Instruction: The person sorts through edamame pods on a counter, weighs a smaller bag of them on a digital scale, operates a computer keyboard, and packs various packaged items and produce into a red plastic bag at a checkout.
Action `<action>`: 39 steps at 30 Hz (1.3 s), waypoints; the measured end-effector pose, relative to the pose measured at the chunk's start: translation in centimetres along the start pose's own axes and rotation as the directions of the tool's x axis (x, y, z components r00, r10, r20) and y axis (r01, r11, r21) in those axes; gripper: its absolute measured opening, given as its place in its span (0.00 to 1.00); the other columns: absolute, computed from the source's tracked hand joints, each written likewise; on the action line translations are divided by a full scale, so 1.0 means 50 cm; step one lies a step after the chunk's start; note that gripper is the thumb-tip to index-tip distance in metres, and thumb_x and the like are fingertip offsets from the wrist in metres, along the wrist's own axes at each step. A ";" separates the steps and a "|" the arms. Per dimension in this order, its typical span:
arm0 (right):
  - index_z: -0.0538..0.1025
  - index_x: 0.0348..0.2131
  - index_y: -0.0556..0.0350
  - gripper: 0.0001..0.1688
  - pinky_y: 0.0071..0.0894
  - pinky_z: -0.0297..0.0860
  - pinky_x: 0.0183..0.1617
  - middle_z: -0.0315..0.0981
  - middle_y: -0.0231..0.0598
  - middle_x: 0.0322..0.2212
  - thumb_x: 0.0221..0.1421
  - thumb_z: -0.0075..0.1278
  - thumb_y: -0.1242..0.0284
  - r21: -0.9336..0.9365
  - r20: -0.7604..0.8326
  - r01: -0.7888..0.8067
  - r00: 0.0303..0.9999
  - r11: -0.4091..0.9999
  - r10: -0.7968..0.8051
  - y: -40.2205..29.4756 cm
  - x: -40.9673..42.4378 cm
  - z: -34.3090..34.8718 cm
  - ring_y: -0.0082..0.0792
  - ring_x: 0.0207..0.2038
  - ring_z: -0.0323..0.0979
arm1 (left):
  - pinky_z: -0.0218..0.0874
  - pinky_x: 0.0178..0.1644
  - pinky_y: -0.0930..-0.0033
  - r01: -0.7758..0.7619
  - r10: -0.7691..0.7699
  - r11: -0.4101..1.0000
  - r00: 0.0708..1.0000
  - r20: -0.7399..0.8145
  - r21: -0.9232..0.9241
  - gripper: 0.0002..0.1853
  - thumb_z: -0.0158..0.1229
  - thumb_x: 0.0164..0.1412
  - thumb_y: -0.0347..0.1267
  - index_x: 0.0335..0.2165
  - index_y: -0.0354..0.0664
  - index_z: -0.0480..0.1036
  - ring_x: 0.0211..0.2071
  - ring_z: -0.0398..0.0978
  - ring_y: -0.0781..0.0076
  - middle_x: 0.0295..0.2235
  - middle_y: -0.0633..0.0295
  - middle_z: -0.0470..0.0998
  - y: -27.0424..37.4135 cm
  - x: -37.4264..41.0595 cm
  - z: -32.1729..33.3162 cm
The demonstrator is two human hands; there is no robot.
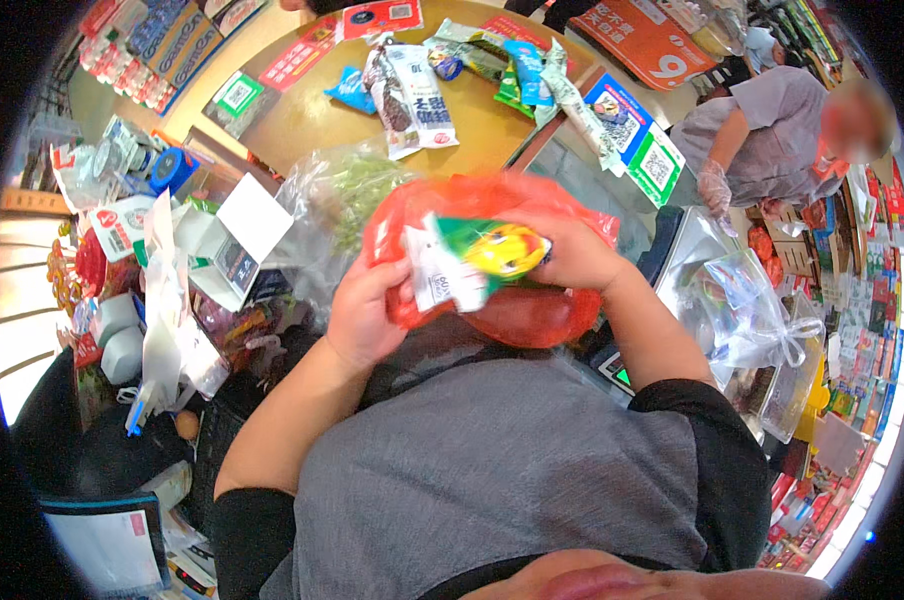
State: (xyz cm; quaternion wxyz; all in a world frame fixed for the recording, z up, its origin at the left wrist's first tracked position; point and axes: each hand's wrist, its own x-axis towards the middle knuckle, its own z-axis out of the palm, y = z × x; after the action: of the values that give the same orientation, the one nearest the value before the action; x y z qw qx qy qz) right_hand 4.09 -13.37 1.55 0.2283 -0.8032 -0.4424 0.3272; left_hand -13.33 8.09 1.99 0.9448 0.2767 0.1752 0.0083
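Before my chest, a red plastic bag [534, 319] hangs between my two hands. My left hand [366, 307] grips the bag's left side, with the thumb on top. In front of the bag is a green, white and yellow snack packet [463, 259] with a cartoon figure, slightly blurred. My right hand [572, 247] holds this packet by its right end, and its fingers are partly hidden. Just beyond my left hand, a clear plastic bag [354, 195] contains green vegetables. Farther off, a white snack pouch [418, 101] lies on the round-edged wooden counter [294, 112].
Several small snack packets [527, 75] lie at the counter's far side, near payment-code signs [636, 142]. Left stand an open white box [231, 240] and a blue round device [173, 171]. At right are a tied clear bag [759, 322] and a person [759, 135] wearing a plastic glove.
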 end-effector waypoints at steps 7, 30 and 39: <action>0.73 0.46 0.69 0.32 0.39 0.69 0.53 0.74 0.47 0.46 0.48 0.59 0.62 0.709 0.040 0.234 0.929 0.666 -0.368 0.013 -0.027 -0.155 0.43 0.51 0.71 | 0.55 0.25 0.77 0.038 -0.063 0.983 0.989 0.134 0.181 0.22 0.53 0.56 0.31 0.49 0.37 0.62 0.19 0.62 0.77 0.19 0.66 0.64 0.011 -0.028 -0.003; 0.68 0.45 0.67 0.41 0.42 0.69 0.50 0.73 0.58 0.42 0.39 0.64 0.57 0.073 -0.614 -0.553 0.631 0.830 0.475 0.207 0.402 -0.197 0.54 0.46 0.72 | 0.57 0.28 0.77 0.340 -0.361 0.846 0.932 -0.027 0.412 0.06 0.56 0.56 0.29 0.32 0.40 0.67 0.23 0.65 0.77 0.21 0.66 0.68 0.027 0.004 -0.004; 0.63 0.55 0.56 0.42 0.39 0.67 0.53 0.72 0.41 0.43 0.39 0.62 0.77 0.929 -0.341 0.365 0.907 0.057 -0.246 0.068 0.120 -0.177 0.37 0.47 0.72 | 0.56 0.27 0.77 0.180 -0.213 0.953 0.970 0.113 0.244 0.26 0.56 0.56 0.30 0.53 0.39 0.61 0.22 0.65 0.77 0.23 0.66 0.68 0.027 0.004 -0.026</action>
State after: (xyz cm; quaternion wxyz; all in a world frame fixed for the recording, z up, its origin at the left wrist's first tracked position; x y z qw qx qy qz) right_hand 14.79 -10.60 3.41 0.7795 -0.3553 -0.2661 0.4419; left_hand -13.46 9.92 1.64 0.9120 0.3661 0.1358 -0.1257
